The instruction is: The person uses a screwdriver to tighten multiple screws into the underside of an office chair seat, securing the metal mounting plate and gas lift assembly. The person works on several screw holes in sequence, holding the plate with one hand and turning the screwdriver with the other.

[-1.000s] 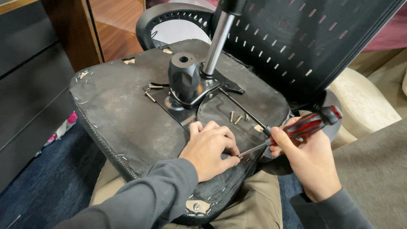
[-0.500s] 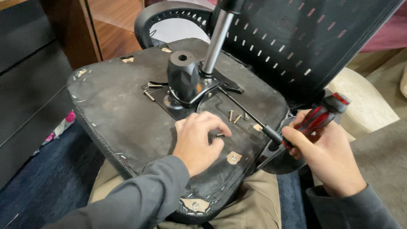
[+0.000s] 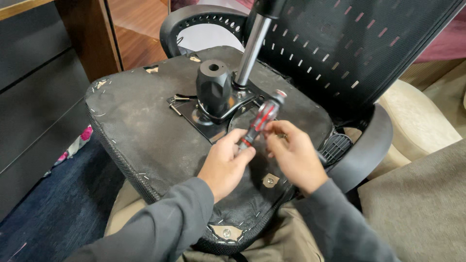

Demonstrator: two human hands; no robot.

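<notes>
An office chair lies upside down across my lap, the black fabric underside of its seat (image 3: 145, 126) facing up. A black hub (image 3: 213, 90) and a chrome cylinder (image 3: 250, 48) rise from the metal plate at its middle. My left hand (image 3: 225, 162) pinches the lower end of a red-and-black screwdriver (image 3: 262, 118), which stands tilted up over the plate. My right hand (image 3: 293, 157) is just right of it, fingertips beside the handle. Whether those fingers pinch anything is hidden. A bolt head with a washer (image 3: 270, 181) shows between my wrists.
The chair's black mesh backrest (image 3: 349, 53) stands behind the seat, and a black armrest (image 3: 369, 140) curves at the right. A beige cushion (image 3: 417, 121) lies further right. At the left are a dark cabinet (image 3: 34, 97) and a blue carpet (image 3: 58, 208).
The screwdriver has gone from my right hand to my left and now points upward. My right hand has moved left toward the middle of the seat.
</notes>
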